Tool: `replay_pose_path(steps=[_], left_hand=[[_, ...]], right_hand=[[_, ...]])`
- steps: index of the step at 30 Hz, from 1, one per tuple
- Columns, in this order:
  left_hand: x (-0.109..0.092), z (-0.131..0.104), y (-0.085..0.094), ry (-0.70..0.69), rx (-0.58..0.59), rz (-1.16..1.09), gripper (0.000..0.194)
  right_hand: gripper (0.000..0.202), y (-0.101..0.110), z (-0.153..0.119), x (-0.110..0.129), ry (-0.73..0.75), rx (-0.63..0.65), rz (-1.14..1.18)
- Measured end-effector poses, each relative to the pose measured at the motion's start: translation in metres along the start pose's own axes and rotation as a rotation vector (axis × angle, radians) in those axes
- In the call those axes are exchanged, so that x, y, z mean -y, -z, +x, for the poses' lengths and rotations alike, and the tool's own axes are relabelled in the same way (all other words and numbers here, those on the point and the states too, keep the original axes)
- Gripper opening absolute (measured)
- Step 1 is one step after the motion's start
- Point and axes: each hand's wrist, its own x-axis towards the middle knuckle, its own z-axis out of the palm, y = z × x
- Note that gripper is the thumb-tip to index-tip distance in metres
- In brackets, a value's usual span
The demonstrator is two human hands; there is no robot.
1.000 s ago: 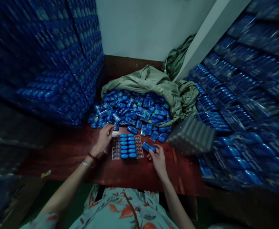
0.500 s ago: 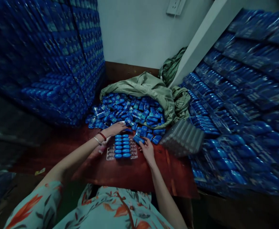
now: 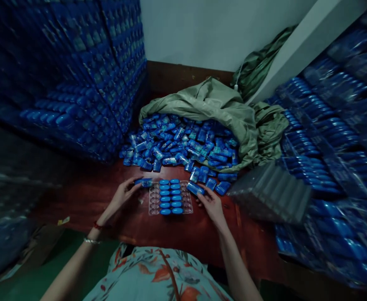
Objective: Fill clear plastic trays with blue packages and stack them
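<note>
My left hand [image 3: 124, 195] grips a small blue labelled container [image 3: 143, 182] just left of a clear plastic tray [image 3: 153, 207]. On the right side of that tray, my right hand [image 3: 211, 205] has its fingers closed on another small blue container [image 3: 195, 188], held at a slant. Two columns of glossy blue containers [image 3: 176, 198] fill the middle of the tray, and its outer hollows on both sides show bare plastic. Behind the tray lies a loose heap of the same blue containers [image 3: 170, 140], spilling out of a green sack [image 3: 214, 98].
A stack of nested clear trays [image 3: 269, 192] stands to the right on the red tabletop [image 3: 120, 228]. Tall stacks of filled blue trays rise at the left [image 3: 85, 83] and right [image 3: 321, 138]. A slanted white post [image 3: 299, 46] stands behind.
My left hand has drawn back from the heap to the tray's left side, now with a blue container. My right hand still holds its container. The camera view has shifted.
</note>
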Motion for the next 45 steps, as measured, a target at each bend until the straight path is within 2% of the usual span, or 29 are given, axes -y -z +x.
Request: replay_pose_path(steps=[4, 6, 9, 13, 15, 19, 21, 28, 31, 34, 37, 40, 43, 45], left_hand=[[0.004, -0.009, -0.008, 0.0, -0.054, -0.009, 0.042], [0.003, -0.009, -0.012, -0.049, -0.027, 0.035, 0.036], [0.001, -0.011, -0.013, -0.135, 0.044, 0.164, 0.034], [0.001, -0.021, -0.012, -0.211, 0.048, 0.375, 0.039], [0.0, -0.025, -0.012, -0.232, 0.045, 0.455, 0.039], [-0.01, -0.026, -0.017, -0.255, 0.005, 0.562, 0.028], [-0.015, -0.025, -0.021, -0.268, 0.0, 0.581, 0.025], [-0.02, -0.023, -0.033, -0.229, 0.117, 0.729, 0.036], [-0.032, -0.016, -0.034, -0.168, 0.193, 0.824, 0.032], [-0.048, -0.006, -0.033, -0.169, 0.302, 0.908, 0.033], [-0.057, 0.004, -0.034, -0.195, 0.391, 0.99, 0.036], [-0.06, 0.009, -0.04, -0.197, 0.446, 1.081, 0.035], [-0.061, 0.01, -0.046, -0.191, 0.485, 1.146, 0.034], [-0.062, 0.01, -0.048, -0.193, 0.489, 1.135, 0.035]], right_hand=[[0.057, -0.001, -0.002, 0.0, -0.017, -0.022, -0.027], [0.058, -0.004, -0.003, 0.002, -0.024, -0.027, -0.045], [0.063, -0.007, -0.004, 0.004, -0.051, -0.022, -0.045], [0.065, -0.006, -0.006, 0.0, -0.059, 0.066, -0.043], [0.062, -0.006, -0.008, -0.003, -0.02, 0.084, -0.087], [0.049, -0.007, -0.009, -0.007, 0.141, 0.011, -0.311], [0.045, -0.009, -0.008, -0.007, 0.183, -0.001, -0.346], [0.046, -0.01, -0.006, -0.016, 0.122, 0.054, -0.207], [0.047, -0.012, -0.008, -0.018, 0.088, 0.041, -0.169], [0.047, -0.014, -0.007, -0.01, 0.111, -0.032, -0.184], [0.035, -0.016, -0.001, 0.008, 0.297, -0.048, -0.4], [0.037, -0.018, 0.003, 0.031, 0.507, 0.126, -0.717], [0.051, -0.024, 0.0, 0.052, 0.566, 0.298, -1.111], [0.05, -0.032, -0.005, 0.065, 0.57, 0.361, -1.384]])
